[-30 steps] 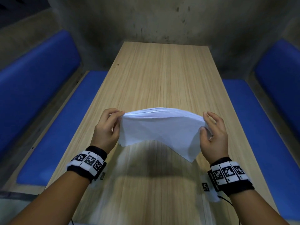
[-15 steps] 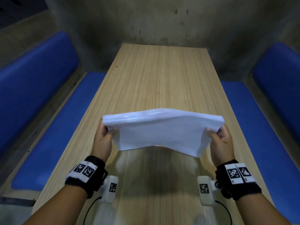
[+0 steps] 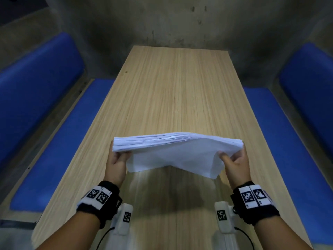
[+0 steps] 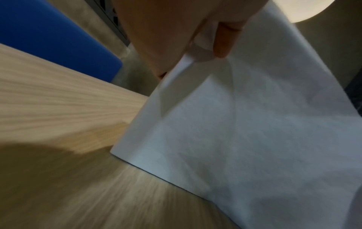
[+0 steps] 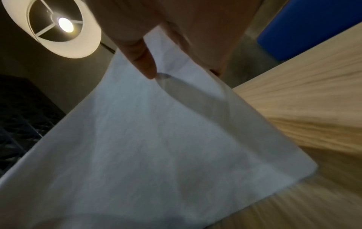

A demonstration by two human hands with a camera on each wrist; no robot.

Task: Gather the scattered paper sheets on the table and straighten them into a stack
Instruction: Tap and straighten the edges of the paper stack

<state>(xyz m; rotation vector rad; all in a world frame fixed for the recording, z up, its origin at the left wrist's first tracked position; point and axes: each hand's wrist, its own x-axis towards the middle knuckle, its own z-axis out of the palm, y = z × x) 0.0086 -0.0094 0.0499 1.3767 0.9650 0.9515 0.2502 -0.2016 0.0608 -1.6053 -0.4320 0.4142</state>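
Table (image 3: 176,91): long pale wood-grain top, running from 6 o'clock up to 12 o'clock in the head view; a dark shadow lies on it under the sheets.
Benches: blue padded seats along both long sides, one at 9 o'clock (image 3: 59,141), one at 3 o'clock (image 3: 288,141).
Wall (image 3: 162,20): grey and stained, at 12 o'clock beyond the table's far end.
Paper stack (image 3: 173,156): white sheets gathered into one bundle, held up off the table, at about 6 o'clock from the table's centre; upper edge shows many layered sheet edges, lower edge hangs unevenly, drooping toward 5 o'clock.
Lamp (image 5: 53,27): round lit shade, seen from below in the right wrist view.
Left hand (image 3: 116,164): at 9 o'clock of the stack, thumb and fingers pinching its left end.
Right hand (image 3: 236,165): at 3 o'clock of the stack, thumb and fingers pinching its right end.
Wristbands: black with white coded tags, on the left wrist (image 3: 99,197) and the right wrist (image 3: 254,197).
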